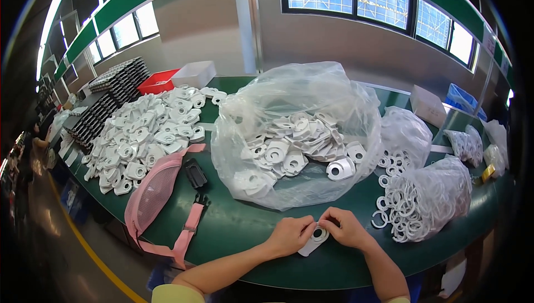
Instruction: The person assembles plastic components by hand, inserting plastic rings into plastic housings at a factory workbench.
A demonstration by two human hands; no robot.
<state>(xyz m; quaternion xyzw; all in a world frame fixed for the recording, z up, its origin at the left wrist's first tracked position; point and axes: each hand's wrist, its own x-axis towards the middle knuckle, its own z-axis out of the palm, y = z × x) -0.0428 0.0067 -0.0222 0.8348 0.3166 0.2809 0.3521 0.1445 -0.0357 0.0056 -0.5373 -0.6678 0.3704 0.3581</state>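
Near the table's front edge, both hands meet over one white plastic part [309,247], flat with a round hole at its far end. My left hand [292,235] is closed, thumb and fingers pinching the part's left edge beside the hole. Closed as well, my right hand [346,229] grips the opposite side with bent fingers. Whether a ring sits in the hole under the fingertips is too small to make out. Just beyond the hands, a large clear plastic bag [295,197] lies open, with many similar white parts [295,161] inside.
White rings [403,208] spill from a plastic bag [445,186] at right. Left lie a heap of white parts [144,130], a pink waist bag [158,189] and a black clip-like object [195,173]. Stacked dark trays [103,108], a red bin [158,82] and a white bin [194,74] stand behind.
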